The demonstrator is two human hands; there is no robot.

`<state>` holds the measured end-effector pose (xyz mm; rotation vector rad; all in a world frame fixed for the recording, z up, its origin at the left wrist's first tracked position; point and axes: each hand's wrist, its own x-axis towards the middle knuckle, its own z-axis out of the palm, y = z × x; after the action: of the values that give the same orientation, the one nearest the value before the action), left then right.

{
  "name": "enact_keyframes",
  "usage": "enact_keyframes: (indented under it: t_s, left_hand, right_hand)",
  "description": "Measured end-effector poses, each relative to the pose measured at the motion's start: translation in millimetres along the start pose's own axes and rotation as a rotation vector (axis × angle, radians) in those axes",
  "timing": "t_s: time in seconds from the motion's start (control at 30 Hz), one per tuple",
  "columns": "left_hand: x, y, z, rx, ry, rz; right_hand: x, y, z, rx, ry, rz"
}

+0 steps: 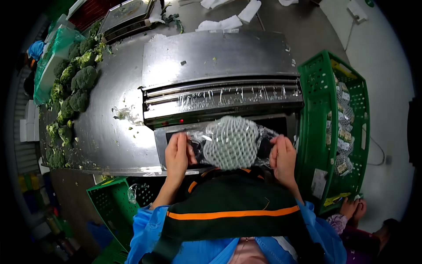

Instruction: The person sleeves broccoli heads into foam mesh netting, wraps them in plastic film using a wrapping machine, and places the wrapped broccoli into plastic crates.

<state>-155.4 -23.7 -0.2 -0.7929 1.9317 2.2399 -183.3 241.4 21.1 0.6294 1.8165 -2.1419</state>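
A rounded bundle in white foam netting (pixel 231 143) is held in front of my chest, with clear plastic film (pixel 198 140) around it. What lies inside the netting is hidden. My left hand (pixel 178 154) is closed on the film at the bundle's left side. On the other side, my right hand (pixel 282 158) pinches the film's right end, so the film stretches between both hands. Just beyond the bundle stands a metal film-wrapping machine (pixel 220 55) with rollers and a small red light.
Broccoli heads (pixel 79 100) are heaped along the steel table's left side. At right, a green crate (pixel 314 127) stands beside another holding several netted packs (pixel 345 116). A lower green crate (pixel 105 198) is at left. Another person's hands (pixel 354 207) show at lower right.
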Motion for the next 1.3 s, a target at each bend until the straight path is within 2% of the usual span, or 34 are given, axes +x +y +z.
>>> enact_keyframes:
  t_s: [0.07,0.1,0.13,0.17,0.2,0.27,0.3,0.33,0.37,0.43,0.47,0.53,0.57,0.6,0.63,0.67,0.7,0.77,0.83,0.87,0.9,0.93,0.97,1.0,1.03,1.1,1.13,1.17,1.27,1.3]
  left_hand:
    - [2,-2,0,-0.24,0.193,-0.172]
    - [-3,-12,-17,-0.403,0.191,-0.16]
    - [-17,-20,-40,-0.546,0.133,-0.261]
    - [-34,-33,-53,-0.59,0.213,-0.375]
    - [-48,-48,-63,-0.627,0.292,-0.479]
    - [-66,-90,-65,-0.423,0.348,-0.682]
    - [-66,-110,-48,-0.129,0.272,-0.588]
    - [-60,-145,-38,0.289,0.102,-0.286]
    - [-51,-155,-25,0.447,-0.087,-0.111]
    - [-42,-145,-7,0.312,-0.324,-0.122]
    - [-39,-141,-3,0.183,-0.369,-0.145]
    - [-31,-116,9,-0.07,-0.441,-0.184]
    - [-24,-92,21,-0.197,-0.458,-0.194]
    - [-18,-65,36,-0.318,-0.497,-0.19]
    - [-12,-38,53,-0.381,-0.526,-0.15]
    - [-9,-12,73,-0.403,-0.544,-0.084]
    - [-8,11,93,-0.384,-0.554,-0.008]
    - [-10,47,131,-0.218,-0.502,0.207]
    - [-19,66,165,-0.025,-0.443,0.49]
    - [-22,74,179,-0.022,-0.506,0.572]
    - [-33,86,191,-0.122,-0.643,0.545]
    - [-28,83,194,-0.105,-0.8,0.679]
    - [-23,80,192,0.022,-0.77,0.761]
    - [-15,76,186,0.147,-0.731,0.836]
    - [-4,66,179,0.219,-0.681,0.811]
    - [9,58,169,0.22,-0.594,0.628]
    - [15,55,163,0.197,-0.543,0.525]
    - [22,53,156,0.205,-0.467,0.498]
    - [26,55,142,0.236,-0.262,0.404]
    - [31,53,134,0.281,-0.248,0.391]
  right_hand:
    - [-13,-14,2,0.385,0.038,0.205]
    - [-12,-10,-15,0.555,-0.049,0.274]
    - [-17,3,-41,0.726,-0.119,0.357]
    - [-22,28,-57,0.772,-0.074,0.432]
    - [-28,60,-65,0.636,0.005,0.474]
    - [-30,134,-46,-0.228,0.294,0.372]
    - [-24,158,-37,-0.443,0.11,0.11]
    - [-17,179,-33,-0.657,-0.078,-0.159]
    - [-10,165,-10,-0.623,-0.298,0.256]
    - [-12,159,16,-0.777,-0.581,0.365]
    - [-18,152,24,-0.824,-0.697,0.351]
    - [-26,120,28,-0.723,-0.841,0.354]
    - [-30,198,26,-0.23,-0.701,-0.065]
    - [-45,83,21,-0.002,-0.737,0.257]
    - [-32,99,12,0.185,-0.826,0.3]
    - [-54,19,-1,0.45,-0.749,0.452]
    - [-59,13,-14,0.351,-0.755,0.168]
    - [-63,-3,-24,0.206,-0.612,-0.151]
    - [-55,-25,-38,0.846,-0.521,0.006]
    - [-52,-17,-61,1.029,-0.476,-0.135]
    - [-50,-18,-89,1.033,-0.449,-0.361]
    - [-48,-27,-122,1.032,-0.42,-0.582]
    - [-56,-40,-149,1.019,-0.252,-0.608]
    - [-66,-48,-174,1.001,-0.043,-0.572]
    - [-70,-49,-200,0.967,0.148,-0.523]
    - [-63,-25,-250,1.015,0.457,-0.366]
    - [-54,12,-290,1.006,0.481,-0.289]
    - [-44,22,-301,1.066,0.746,-0.111]
    - [-13,19,-313,0.917,0.814,0.32]
    - [2,16,-314,0.999,0.856,0.269]
